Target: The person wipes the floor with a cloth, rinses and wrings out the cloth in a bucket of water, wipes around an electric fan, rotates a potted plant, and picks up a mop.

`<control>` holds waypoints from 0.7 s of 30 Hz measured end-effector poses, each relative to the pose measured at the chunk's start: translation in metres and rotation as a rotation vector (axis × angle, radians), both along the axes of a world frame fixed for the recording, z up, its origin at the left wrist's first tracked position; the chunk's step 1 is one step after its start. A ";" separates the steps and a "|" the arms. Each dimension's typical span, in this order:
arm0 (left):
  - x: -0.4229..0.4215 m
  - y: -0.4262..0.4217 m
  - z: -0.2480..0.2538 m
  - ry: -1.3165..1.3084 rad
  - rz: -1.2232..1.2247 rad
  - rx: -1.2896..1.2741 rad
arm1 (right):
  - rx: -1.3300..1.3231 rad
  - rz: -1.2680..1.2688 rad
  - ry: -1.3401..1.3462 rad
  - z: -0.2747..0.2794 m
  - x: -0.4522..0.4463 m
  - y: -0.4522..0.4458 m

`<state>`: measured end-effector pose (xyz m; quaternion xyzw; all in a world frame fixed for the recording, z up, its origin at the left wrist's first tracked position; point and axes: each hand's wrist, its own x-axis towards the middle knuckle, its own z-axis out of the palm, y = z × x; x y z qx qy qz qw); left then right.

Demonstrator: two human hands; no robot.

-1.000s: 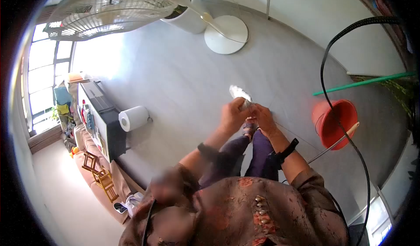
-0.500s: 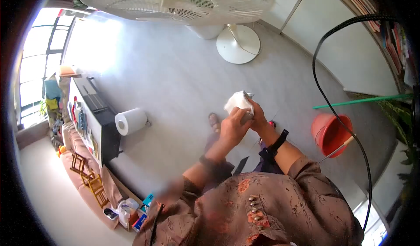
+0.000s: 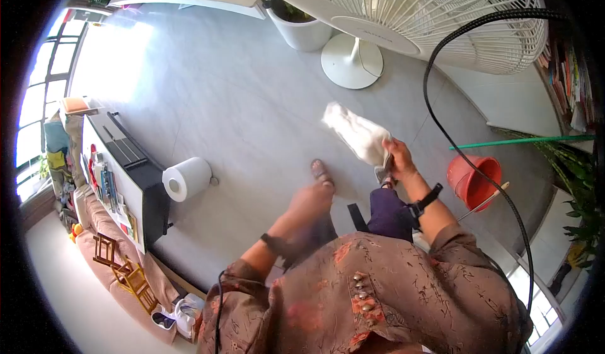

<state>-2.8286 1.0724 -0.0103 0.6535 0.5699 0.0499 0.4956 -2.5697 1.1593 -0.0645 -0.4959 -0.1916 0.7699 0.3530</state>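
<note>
My right hand (image 3: 401, 160) grips one end of a white cloth (image 3: 358, 133), with fingers wrapped round a greyish part of it. The cloth stretches out up and to the left over the floor, its far end slightly blurred. My left hand (image 3: 310, 204) is apart from the cloth, lower and to the left, above my leg. Motion smears its fingers, and nothing can be made out in them.
A white standing fan (image 3: 368, 39) and a white plant pot (image 3: 299, 29) stand ahead. To the right is a red bucket (image 3: 472, 181) near a green pole (image 3: 523, 142). A white bin (image 3: 187, 179) stands left by a black-sided table (image 3: 151, 203). A black cable (image 3: 469, 159) hangs at right.
My left hand has let go of the cloth and moved down and left. The cloth, bunched between both hands before, now hangs longer from my right hand. The view has shifted.
</note>
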 end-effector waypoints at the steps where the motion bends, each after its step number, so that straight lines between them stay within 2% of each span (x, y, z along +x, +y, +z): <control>1: -0.012 -0.006 0.012 0.127 -0.110 -0.223 | -0.001 0.001 -0.001 0.006 0.015 -0.005; 3: -0.044 -0.063 -0.011 0.065 -0.134 -0.218 | 0.264 0.606 -0.599 0.027 0.043 -0.013; 4: -0.050 -0.076 0.003 0.066 -0.186 -0.259 | 0.265 0.605 -0.600 0.041 0.053 -0.018; 6: -0.046 -0.096 0.024 0.070 -0.245 -0.301 | 0.317 0.981 -0.887 0.065 0.075 -0.035; 7: -0.042 -0.105 0.031 0.038 -0.270 -0.270 | 0.310 0.972 -0.885 0.065 0.091 -0.048; 9: -0.026 -0.100 0.045 0.008 -0.321 -0.241 | 0.557 1.269 -1.031 0.063 0.125 -0.075; 11: -0.002 -0.088 0.062 0.011 -0.273 -0.476 | 0.515 1.331 -0.995 0.083 0.143 -0.099; 12: 0.000 -0.105 0.041 0.017 -0.294 -0.480 | 0.489 1.409 -0.951 0.095 0.152 -0.108; 13: -0.010 -0.137 0.001 -0.103 -0.261 -0.308 | 0.479 1.392 -0.949 0.105 0.161 -0.113; 14: 0.002 -0.134 0.005 -0.224 -0.224 -0.139 | 0.495 1.517 -0.861 0.115 0.171 -0.117; 15: 0.015 -0.131 0.008 -0.220 -0.238 -0.146 | 0.512 1.641 -0.768 0.122 0.182 -0.122; 16: 0.030 -0.130 0.011 -0.140 -0.219 -0.257 | 0.479 1.644 -0.705 0.127 0.191 -0.125; 19: 0.104 -0.070 0.082 0.123 -0.148 -0.579 | 0.521 1.505 -0.680 0.108 0.229 -0.144; 20: 0.119 -0.058 0.091 0.212 -0.122 -0.681 | 0.520 1.496 -0.676 0.112 0.237 -0.140; 21: 0.129 -0.054 0.090 0.219 -0.124 -0.684 | 0.370 1.468 -0.704 0.118 0.242 -0.133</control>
